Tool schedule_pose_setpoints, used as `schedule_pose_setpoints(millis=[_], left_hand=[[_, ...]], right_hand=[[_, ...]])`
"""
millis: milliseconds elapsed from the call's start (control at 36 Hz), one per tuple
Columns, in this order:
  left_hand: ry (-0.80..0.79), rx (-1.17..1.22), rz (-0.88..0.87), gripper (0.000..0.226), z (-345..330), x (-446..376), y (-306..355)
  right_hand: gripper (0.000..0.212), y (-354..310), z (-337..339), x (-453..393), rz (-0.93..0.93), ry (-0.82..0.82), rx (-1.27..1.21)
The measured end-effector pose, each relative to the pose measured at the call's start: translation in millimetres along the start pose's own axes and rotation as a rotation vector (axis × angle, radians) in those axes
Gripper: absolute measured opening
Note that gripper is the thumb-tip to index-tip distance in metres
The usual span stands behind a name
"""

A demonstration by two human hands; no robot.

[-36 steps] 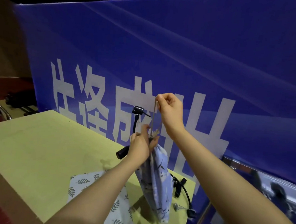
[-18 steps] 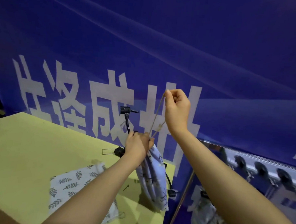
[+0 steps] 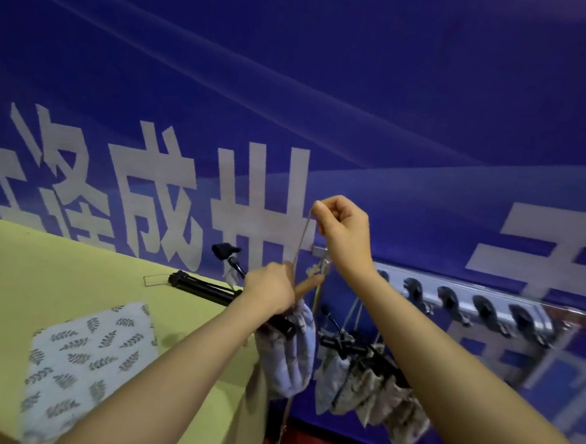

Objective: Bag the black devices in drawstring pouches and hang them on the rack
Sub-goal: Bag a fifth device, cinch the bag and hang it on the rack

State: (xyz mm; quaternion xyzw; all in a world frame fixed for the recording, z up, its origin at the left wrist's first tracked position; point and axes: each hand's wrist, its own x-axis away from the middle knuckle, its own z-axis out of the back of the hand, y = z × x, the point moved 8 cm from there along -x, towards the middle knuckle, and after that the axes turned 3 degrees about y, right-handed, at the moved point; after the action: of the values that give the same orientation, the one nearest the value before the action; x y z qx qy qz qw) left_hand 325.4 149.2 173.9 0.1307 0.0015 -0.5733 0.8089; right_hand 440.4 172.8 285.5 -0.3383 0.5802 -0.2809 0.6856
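Leaf-print pouch (image 3: 88, 353) flat on the yellow-green counter (image 3: 41, 268), near left. Black tripod (image 3: 205, 287) lying on the counter's far right edge. Left hand (image 3: 270, 287), fingers curled, grips the neck of a blue-grey pouch (image 3: 288, 355) hanging past the counter's right edge. Right hand (image 3: 344, 235) higher up, pinching the pouch's cord (image 3: 302, 236), pulled taut beside the rack (image 3: 468, 301) end. Right of it, filled pouches (image 3: 371, 381) hang from the rack's hooks against the blue banner (image 3: 327, 86).

Left hand (image 3: 270, 287) grips pouch (image 3: 288, 355); right hand (image 3: 344, 235) pinches drawstring (image 3: 302, 238).
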Motion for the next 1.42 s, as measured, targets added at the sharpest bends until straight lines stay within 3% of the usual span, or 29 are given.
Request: schedule_pose_setpoints(millis=[389,667,806,972,1111,1250,1417], left_hand=[[-0.170,0.149,-0.030,0.057,-93,88,116],[-0.333,0.490,-0.129,0.029,-136,106,197],[-0.371,0.567,-0.176,0.024,-142,104,228],[-0.453,0.629,-0.245,0.042,-163,101,265],[-0.493,0.630,-0.270,0.034,-177,93,300],[-0.485,0.674,-0.251,0.017,-192,72,327],[-0.359,0.738,-0.152,0.018,-207,39,356]], right_hand=[[0.023,68,137,92,-0.251,-0.063,0.040],[0.026,121,214,138,-0.445,-0.089,0.192],[0.024,137,244,149,-0.506,-0.075,0.312],[0.028,157,287,157,-0.558,-0.016,0.481],[0.035,176,325,151,-0.589,0.014,0.570],[0.032,205,358,137,-0.620,-0.007,0.586],[0.023,237,379,110,-0.595,-0.112,0.545]])
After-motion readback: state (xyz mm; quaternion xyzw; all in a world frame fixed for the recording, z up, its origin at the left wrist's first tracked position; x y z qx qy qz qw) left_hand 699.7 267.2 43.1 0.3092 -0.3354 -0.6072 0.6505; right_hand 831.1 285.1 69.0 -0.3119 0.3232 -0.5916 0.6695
